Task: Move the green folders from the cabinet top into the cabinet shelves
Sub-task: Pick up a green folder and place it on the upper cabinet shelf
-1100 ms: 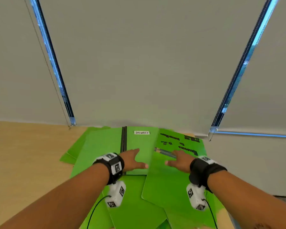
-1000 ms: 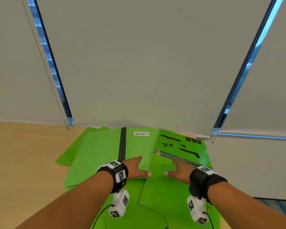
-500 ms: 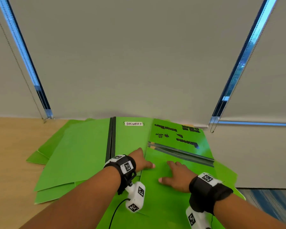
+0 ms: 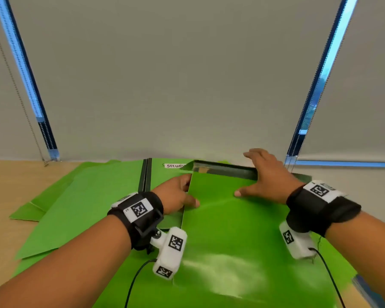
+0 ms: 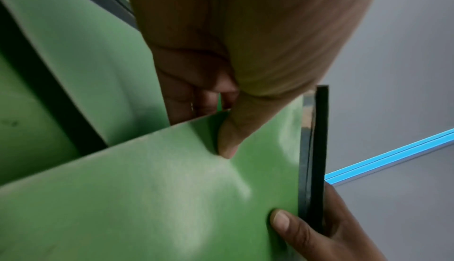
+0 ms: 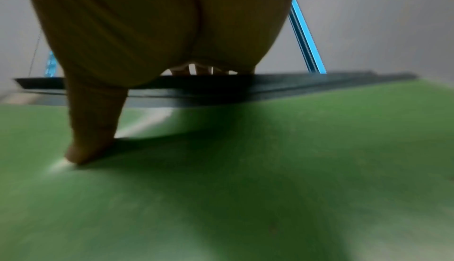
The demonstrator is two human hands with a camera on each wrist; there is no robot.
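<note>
Several green folders lie spread over the wooden cabinet top (image 4: pixel 2 187). The topmost green folder (image 4: pixel 231 230), with a black spine (image 4: pixel 227 168) along its far edge, is tilted up at that edge. My left hand (image 4: pixel 182 192) pinches its left edge, with the thumb (image 5: pixel 228 143) on the cover and the fingers beneath. My right hand (image 4: pixel 253 174) grips the far edge: the thumb (image 6: pixel 90 139) presses on the cover and the fingers curl over the spine (image 6: pixel 270 84). Under it lies a folder with a white "SECURITY" label (image 4: pixel 175 166).
Grey roller blinds (image 4: pixel 165 74) hang close behind the folders, and a bead chain (image 4: pixel 16 90) hangs at the left. More green folders (image 4: pixel 87 196) fan out to the left over bare wood. The cabinet top ends just right of the pile.
Both hands lay flat on the folders before; now they grip the top folder. Its far spine edge has risen off the pile and covers the black lettering behind.
</note>
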